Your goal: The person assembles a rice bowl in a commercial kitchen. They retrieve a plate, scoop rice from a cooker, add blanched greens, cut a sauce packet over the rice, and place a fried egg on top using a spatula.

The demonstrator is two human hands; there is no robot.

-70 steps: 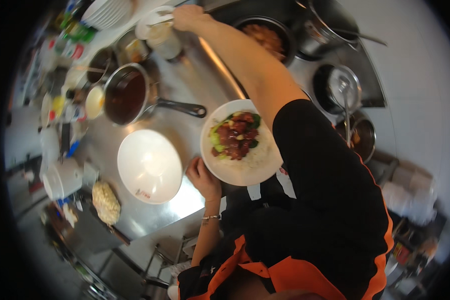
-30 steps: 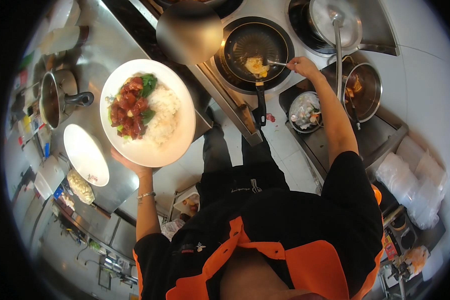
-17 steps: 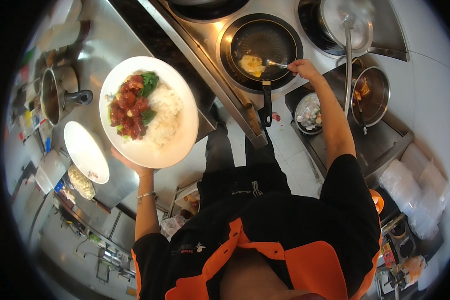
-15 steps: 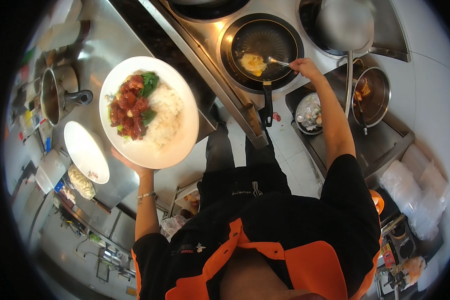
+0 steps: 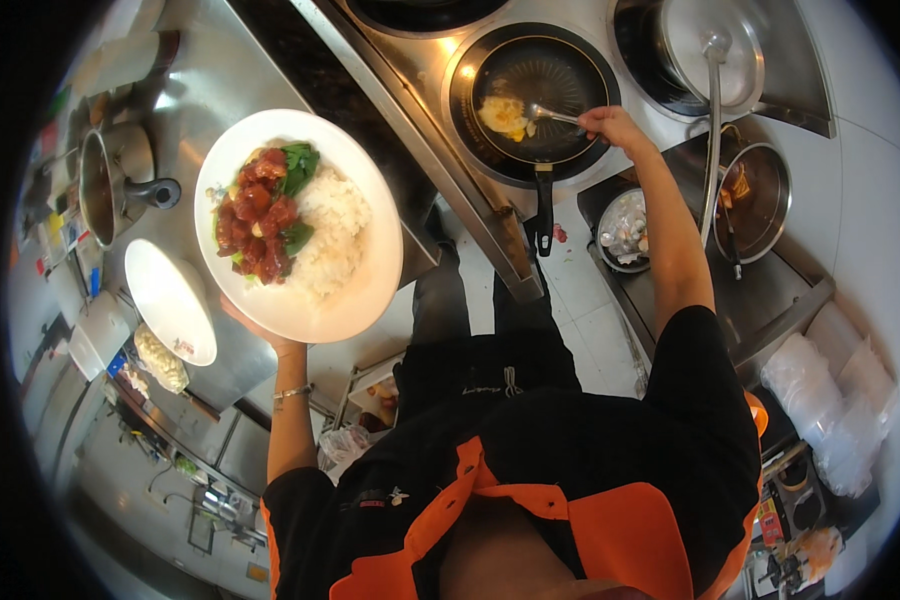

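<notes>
My left hand (image 5: 253, 322) holds up a large white plate (image 5: 365, 285) from beneath, its fingers mostly hidden under the rim. On the plate lie white rice (image 5: 328, 232), glazed reddish-brown meat chunks (image 5: 258, 222) and dark green leaves (image 5: 298, 168). Over the stove, my right hand (image 5: 610, 128) is closed round the handle of a metal spoon (image 5: 555, 115). The spoon's tip reaches into a black frying pan (image 5: 560, 75) and touches or nearly touches the fried egg (image 5: 502, 116) at the pan's left side.
An empty white plate (image 5: 165, 300) and a saucepan (image 5: 130, 180) stand on the left steel counter (image 5: 205, 100). Right of the stove are a bowl of eggshells (image 5: 625, 232), a pot of brown sauce (image 5: 765, 205) and a large pot (image 5: 690, 40) with a ladle (image 5: 714, 140). Clear plastic bags (image 5: 820, 400) lie lower right.
The spoon has drawn back slightly to the right from the egg's middle to its edge. My left hand keeps the plate in nearly the same place. The view has shifted slightly.
</notes>
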